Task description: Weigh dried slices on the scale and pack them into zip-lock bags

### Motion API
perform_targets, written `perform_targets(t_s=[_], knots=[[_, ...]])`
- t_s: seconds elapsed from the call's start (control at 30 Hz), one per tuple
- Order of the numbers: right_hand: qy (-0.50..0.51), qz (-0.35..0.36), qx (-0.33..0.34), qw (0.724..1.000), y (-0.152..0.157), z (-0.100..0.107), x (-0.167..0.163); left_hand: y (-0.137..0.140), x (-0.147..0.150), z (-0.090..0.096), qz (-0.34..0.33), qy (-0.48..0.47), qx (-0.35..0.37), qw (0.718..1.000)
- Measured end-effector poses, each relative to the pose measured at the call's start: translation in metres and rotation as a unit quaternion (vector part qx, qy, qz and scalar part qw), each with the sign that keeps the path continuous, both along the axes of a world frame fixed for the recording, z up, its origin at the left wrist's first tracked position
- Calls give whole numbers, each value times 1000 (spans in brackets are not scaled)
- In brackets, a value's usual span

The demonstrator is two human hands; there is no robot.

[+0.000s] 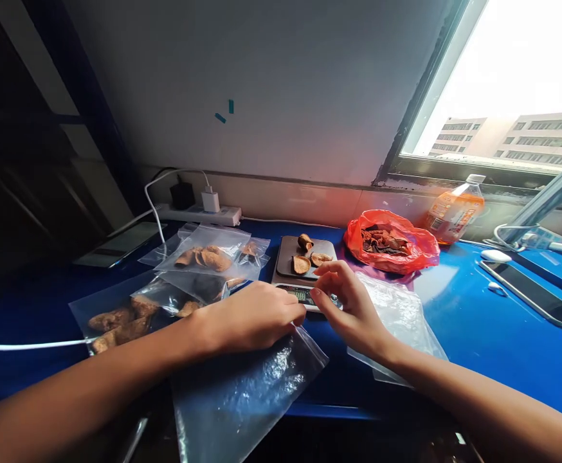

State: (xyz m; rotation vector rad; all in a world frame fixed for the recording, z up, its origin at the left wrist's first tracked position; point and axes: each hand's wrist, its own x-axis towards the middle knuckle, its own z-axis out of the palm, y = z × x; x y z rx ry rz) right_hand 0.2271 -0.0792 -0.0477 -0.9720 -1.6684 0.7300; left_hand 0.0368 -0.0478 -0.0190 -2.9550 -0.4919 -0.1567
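Observation:
My left hand (262, 315) is closed on the top edge of a clear zip bag (256, 399), which hangs down past the table's front edge and looks flat. Just right of it, my right hand (346, 305) is held with fingers apart and curved, near the front of a digital kitchen scale (285, 257). On the scale's plate lie several dried brown pieces, among them a curled piece (305, 242) and a cup-shaped piece (301, 264). The scale's display (300, 294) shows between my hands, its digits too small to read.
Filled zip bags (131, 318) of dried pieces lie at left. A red plastic bag (389, 241) of dark dried pieces stands right of the scale, flat clear bags (406, 321) before it. Further right are a bottle (457, 209) and a phone (536, 292); a power strip (199, 214) lies behind.

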Motion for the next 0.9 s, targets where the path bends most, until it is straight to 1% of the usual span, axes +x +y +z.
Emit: perform_targets(t_s=[0.1, 0.17, 0.2, 0.23, 0.3, 0.33, 0.4, 0.47, 0.53, 0.57, 0.67, 0.73, 0.8, 0.9], knots=[[-13, -6, -7, 1000, 2, 0, 1, -2, 1, 3, 16, 7, 17, 1000], [-16, 25, -34, 999, 2, 1, 1, -1, 0, 7, 22, -13, 49, 998], [-10, 57, -61, 996, 3, 1, 2, -1, 0, 8, 23, -32, 71, 997], [4, 97, -93, 991, 3, 1, 2, 0, 0, 8, 22, -55, 93, 994], [49, 174, -163, 970, 3, 2, 3, 2, 0, 8, 14, -101, 128, 986], [77, 197, -192, 958, 4, 2, 4, 2, 0, 6, 5, -121, 135, 983], [121, 217, -235, 940, 5, 3, 6, 3, 1, 4, -15, -149, 131, 980], [140, 227, -257, 929, 6, 3, 5, 2, 1, 2, -32, -158, 120, 980], [128, 229, -256, 930, 7, 3, 4, 1, 1, 2, -35, -150, 119, 981], [115, 219, -245, 937, 7, 3, 3, 0, 2, 2, -33, -141, 122, 982], [67, 138, -184, 971, 8, 4, 1, -2, 1, 5, -23, -121, 118, 985], [17, 92, -156, 983, 8, 7, 4, -3, 0, 8, -17, -128, 105, 986], [-52, 93, -153, 982, 7, 10, 7, -3, 0, 9, -13, -143, 99, 985], [-147, 149, -131, 969, 5, 15, 11, -3, 1, 7, -23, -148, 101, 984]])
